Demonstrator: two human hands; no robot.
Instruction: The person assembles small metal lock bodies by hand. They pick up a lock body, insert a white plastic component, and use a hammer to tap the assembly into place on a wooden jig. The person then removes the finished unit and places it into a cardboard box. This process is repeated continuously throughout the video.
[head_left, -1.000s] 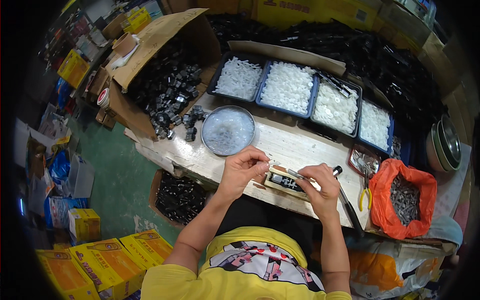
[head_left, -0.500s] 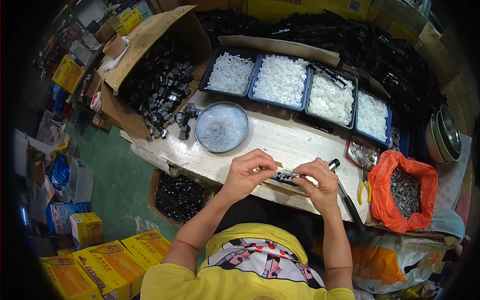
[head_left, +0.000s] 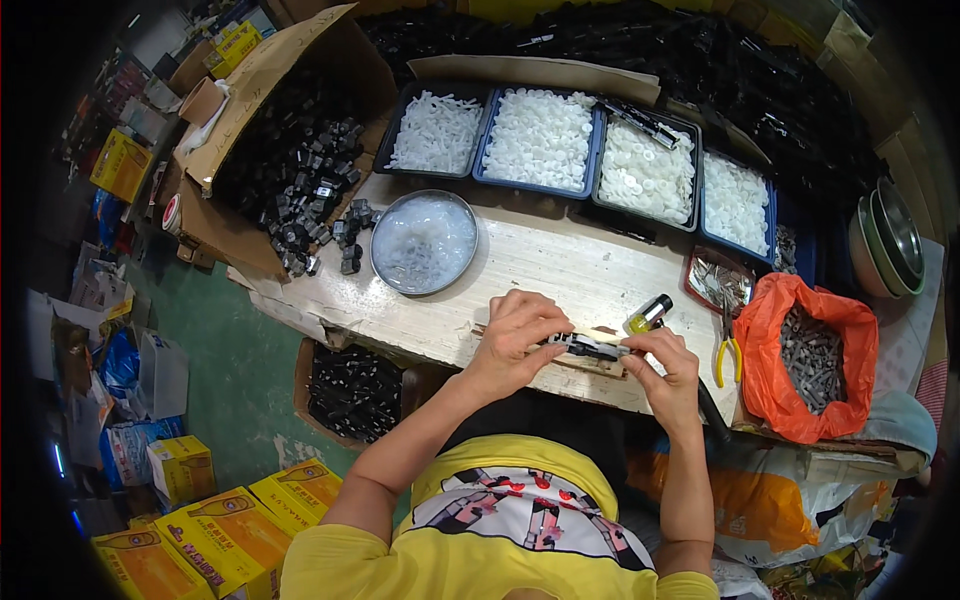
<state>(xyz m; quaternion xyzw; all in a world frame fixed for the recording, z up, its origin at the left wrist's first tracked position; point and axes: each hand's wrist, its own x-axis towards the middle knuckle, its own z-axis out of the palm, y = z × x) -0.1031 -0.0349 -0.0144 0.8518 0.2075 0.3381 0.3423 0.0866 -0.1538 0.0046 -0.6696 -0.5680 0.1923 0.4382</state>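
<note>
My left hand (head_left: 518, 342) and my right hand (head_left: 662, 368) are both closed in a pinch on a small elongated black and grey part (head_left: 590, 347). The left holds its left end and the right its right end, over the table's front edge. Fingers cover both ends, and its exact kind cannot be made out. Beneath it, a thin wooden piece (head_left: 604, 370) lies along the edge. Just beyond my right hand is a hammer (head_left: 650, 314) with a black and yellow-green head; its dark handle runs partly hidden behind that hand.
Trays of white plastic pieces (head_left: 540, 140) line the back. A round metal dish (head_left: 474, 250) of clear bits stands left of centre, near a carton (head_left: 240, 235) of black parts. At right are yellow-handled pliers (head_left: 738, 360), a small red tray (head_left: 690, 282) and an orange-red bag (head_left: 752, 385) of grey pieces.
My hands have shifted slightly right with the part, and more of its dark length shows. The hammer's head has turned, showing a yellow-green side. The whole view has shifted a little.
</note>
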